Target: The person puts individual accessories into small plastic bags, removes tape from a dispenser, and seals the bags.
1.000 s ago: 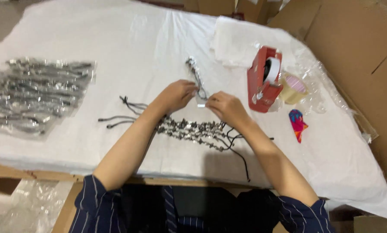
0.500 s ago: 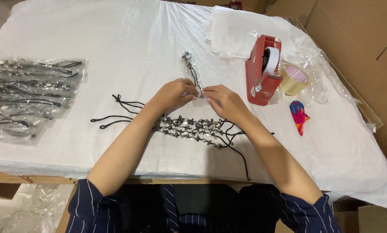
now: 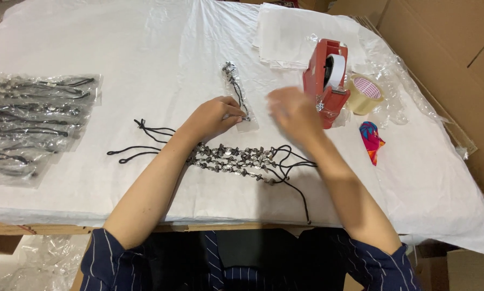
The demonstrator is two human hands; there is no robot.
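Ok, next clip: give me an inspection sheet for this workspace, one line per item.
Surface: table covered with white sheeting.
Job's things: small clear bag holding a beaded cord; loose beaded cords lie below the hands.
Clutter: red tape dispenser, tape roll, colourful scrap, white sheets, bagged cords at left.
Hands: left hand pins the bag's lower end; right hand blurred, near the dispenser, holding nothing that can be made out.
Cables: nothing seen.
Surroundings: cardboard at right, plastic film on the floor.
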